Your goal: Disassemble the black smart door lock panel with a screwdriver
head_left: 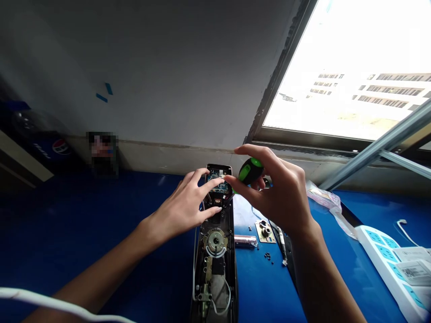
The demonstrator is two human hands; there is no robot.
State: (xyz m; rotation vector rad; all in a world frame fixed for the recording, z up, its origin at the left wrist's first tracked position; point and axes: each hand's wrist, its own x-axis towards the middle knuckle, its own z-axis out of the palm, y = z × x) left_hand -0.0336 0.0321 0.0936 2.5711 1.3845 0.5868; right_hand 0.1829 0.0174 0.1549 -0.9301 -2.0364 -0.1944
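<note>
My right hand (281,190) grips a green and black screwdriver (249,171) by its handle, tilted over the far end of a long black housing. Its shaft is mostly hidden. The housing (235,269) lies open lengthwise before me and looks like an electronic door lock. Inside, a circuit board (215,183) sits at the far end, a round metal plate (216,241) in the middle, and a brass-coloured latch mechanism (204,297) with a white cable near me. Across the circuit board end, my left hand (183,202) rests with fingers spread, fingertips on or just above the parts.
Right of the housing on the blue table (259,287) lie a shiny pinkish cylinder (245,242), a square metal plate (266,231) and several tiny dark screws (268,256). Farther right are a white power strip (387,264) and a tape roll (325,197). A white cable (60,305) crosses lower left.
</note>
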